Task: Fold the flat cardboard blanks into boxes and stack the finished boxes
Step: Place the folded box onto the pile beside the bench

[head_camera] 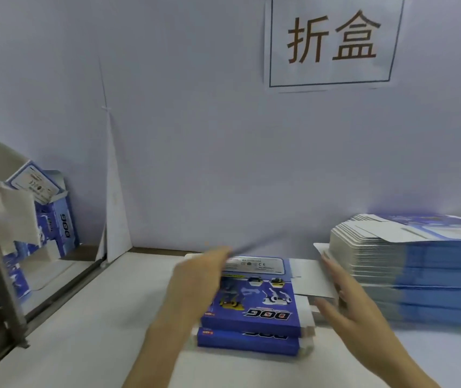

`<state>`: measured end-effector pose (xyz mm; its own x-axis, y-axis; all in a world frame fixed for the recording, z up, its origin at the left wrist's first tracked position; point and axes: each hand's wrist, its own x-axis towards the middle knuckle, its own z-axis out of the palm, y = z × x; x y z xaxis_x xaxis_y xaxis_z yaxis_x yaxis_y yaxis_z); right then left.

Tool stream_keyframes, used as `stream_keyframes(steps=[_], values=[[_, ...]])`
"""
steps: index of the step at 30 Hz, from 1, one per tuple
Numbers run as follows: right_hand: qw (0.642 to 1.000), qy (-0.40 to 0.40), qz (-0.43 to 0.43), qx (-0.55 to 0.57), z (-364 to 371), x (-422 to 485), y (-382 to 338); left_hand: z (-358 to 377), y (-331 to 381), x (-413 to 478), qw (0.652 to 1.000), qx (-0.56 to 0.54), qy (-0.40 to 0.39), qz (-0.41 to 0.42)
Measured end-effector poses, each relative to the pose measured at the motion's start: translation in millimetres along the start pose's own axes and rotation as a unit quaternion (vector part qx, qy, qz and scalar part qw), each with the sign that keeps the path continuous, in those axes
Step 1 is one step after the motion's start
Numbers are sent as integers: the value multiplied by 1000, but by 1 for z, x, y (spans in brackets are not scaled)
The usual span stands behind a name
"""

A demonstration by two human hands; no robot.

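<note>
two blue dog-print blanks lie stacked mid-way along the bench, near its front edge. left hand covers the top one's left edge, grip too blurred to tell; right hand, fingers straight, is beside its white flap. likely starting a fold: next, lift and square it. blank stack crowds the right edge; finished boxes far left.

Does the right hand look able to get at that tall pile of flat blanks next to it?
Probably yes. The right hand is open and close beside the stack of flat blanks, with nothing between them.
</note>
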<state>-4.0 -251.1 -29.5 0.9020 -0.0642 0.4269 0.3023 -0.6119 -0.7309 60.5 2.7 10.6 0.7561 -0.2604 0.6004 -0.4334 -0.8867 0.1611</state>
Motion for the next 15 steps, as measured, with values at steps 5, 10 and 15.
stream_keyframes(steps=[5,10,15], values=[[1000,-22,-6,14,5,1,-16,-28,-16,1,914,-267,301,-50],[980,-17,5,196,7,14,-55,-37,5,6,759,-566,284,-151],[941,55,35,332,-10,13,-63,-27,27,4,751,-591,184,-229]])
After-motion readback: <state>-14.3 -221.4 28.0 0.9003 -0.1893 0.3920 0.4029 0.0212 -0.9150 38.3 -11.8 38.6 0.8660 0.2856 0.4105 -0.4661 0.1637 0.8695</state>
